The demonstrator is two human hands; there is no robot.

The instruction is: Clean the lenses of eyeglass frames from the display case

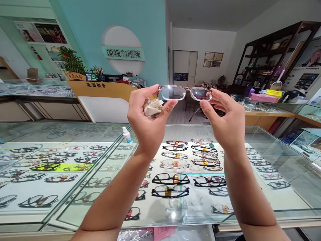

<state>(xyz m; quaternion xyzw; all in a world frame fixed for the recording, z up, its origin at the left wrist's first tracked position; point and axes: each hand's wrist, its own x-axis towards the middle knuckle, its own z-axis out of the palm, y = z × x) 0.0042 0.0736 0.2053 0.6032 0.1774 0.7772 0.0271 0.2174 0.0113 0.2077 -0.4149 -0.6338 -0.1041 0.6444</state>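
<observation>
I hold a pair of clear-framed glasses up at eye level, lenses facing me. My left hand pinches the frame's left end and also clutches a crumpled cream cloth against the palm. My right hand grips the right end of the frame between thumb and fingers. One temple arm hangs down below the right lens. Both hands are raised above a glass display counter.
Under the counter glass lie several rows of eyeglass frames. A small white dropper bottle stands on the counter. A second showcase sits to the left, a reception desk behind, and dark shelving at the right.
</observation>
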